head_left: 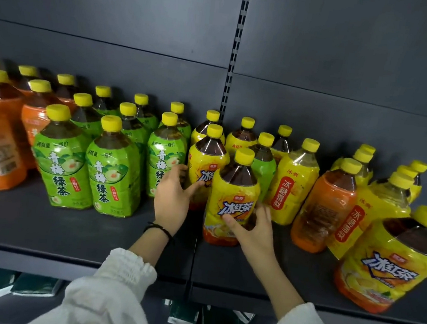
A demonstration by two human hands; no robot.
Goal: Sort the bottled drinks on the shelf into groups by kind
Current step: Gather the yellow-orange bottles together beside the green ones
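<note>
A matt, dark grey metal finish is shown by the shelf (66,227) and its back panel (117,17). The bottles (233,190) are made of clear plastic wrapped in glossy, crinkled film labels, topped by smooth yellow plastic caps (244,156). The sleeves (112,289) at lower centre are of soft white cloth.

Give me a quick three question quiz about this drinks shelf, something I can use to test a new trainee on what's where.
1. True or false: every green-label bottle already stands in the green group on the left.
2. Which bottle is the right hand touching? A) an orange-label bottle B) the front yellow iced tea bottle C) a pear drink bottle
3. Fill in: the caps on all the bottles are ____.

Key
1. False: one stray green bottle stands among the yellow ones, right of the shelf's upright.
2. B. The left hand is open beside it, by the yellow bottle behind.
3. Yellow.
</note>
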